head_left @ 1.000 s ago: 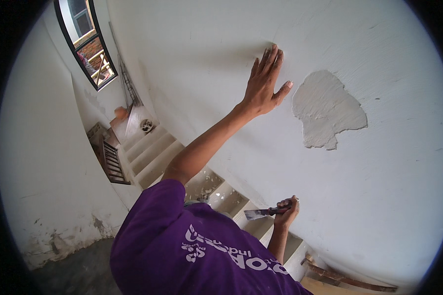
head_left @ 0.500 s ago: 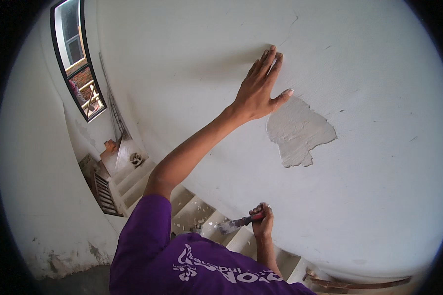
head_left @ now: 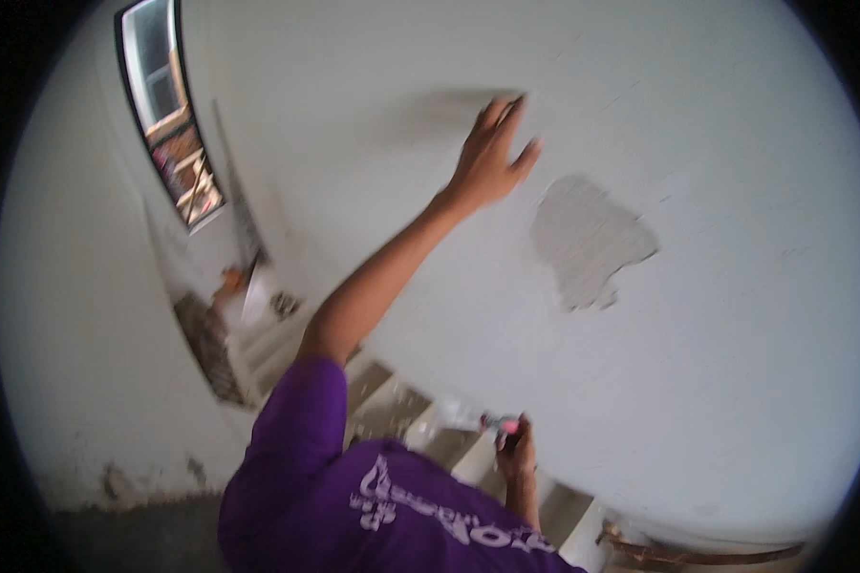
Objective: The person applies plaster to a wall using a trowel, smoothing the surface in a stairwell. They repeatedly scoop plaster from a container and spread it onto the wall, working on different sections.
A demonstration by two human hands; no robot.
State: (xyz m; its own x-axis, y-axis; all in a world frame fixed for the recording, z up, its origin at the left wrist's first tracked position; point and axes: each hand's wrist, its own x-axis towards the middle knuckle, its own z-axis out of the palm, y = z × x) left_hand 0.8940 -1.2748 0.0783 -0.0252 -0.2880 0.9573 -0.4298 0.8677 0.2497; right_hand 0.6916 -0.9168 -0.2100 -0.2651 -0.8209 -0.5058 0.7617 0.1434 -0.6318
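Note:
My left hand (head_left: 492, 160) is raised at the white wall (head_left: 736, 315) with its fingers stretched out. It holds nothing; blur hides whether the fingertips touch the surface. Just right of it, an irregular grey patch (head_left: 591, 241) shows where the white coating is off. Low down, near my body, my right hand (head_left: 518, 453) is closed around the pink-red handle of a scraper (head_left: 500, 423). The scraper's pale blade points left over the stairs and is smeared by motion.
A staircase (head_left: 392, 409) littered with pale flakes runs below the wall. At the upper left is a narrow black-framed window (head_left: 170, 115). Several items, including a wooden rack (head_left: 222, 368), stand at the lower left. A brown strip (head_left: 702, 556) lies at the lower right.
My left hand has shifted left, away from the patch, and its fingers have bent slightly. The scraper has turned in my right hand, which is a little lower. The view has tilted.

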